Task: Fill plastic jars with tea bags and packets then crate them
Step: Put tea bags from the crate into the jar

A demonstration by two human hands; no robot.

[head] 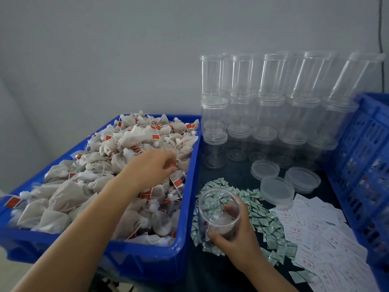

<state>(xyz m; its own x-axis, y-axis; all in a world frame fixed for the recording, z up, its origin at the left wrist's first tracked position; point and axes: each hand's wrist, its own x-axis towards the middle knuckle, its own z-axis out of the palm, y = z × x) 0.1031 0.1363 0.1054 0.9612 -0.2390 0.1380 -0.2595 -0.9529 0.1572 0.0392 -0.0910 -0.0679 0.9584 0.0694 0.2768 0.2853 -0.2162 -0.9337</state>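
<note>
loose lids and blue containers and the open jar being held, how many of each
loose lids: 3
blue containers (bin, crate): 2
open jar held: 1
total: 6

A plain grey wall point(126, 55) fills the upper half of the view, bare and evenly lit. A thin dark cable point(380, 24) runs down it close to the right edge. The bench point(237, 178) carries a dark, slightly glossy top, showing in the gaps at the middle and along the near edge. At the bottom left, past the bench, a pale patch of floor point(12, 270) shows, blurred
</note>
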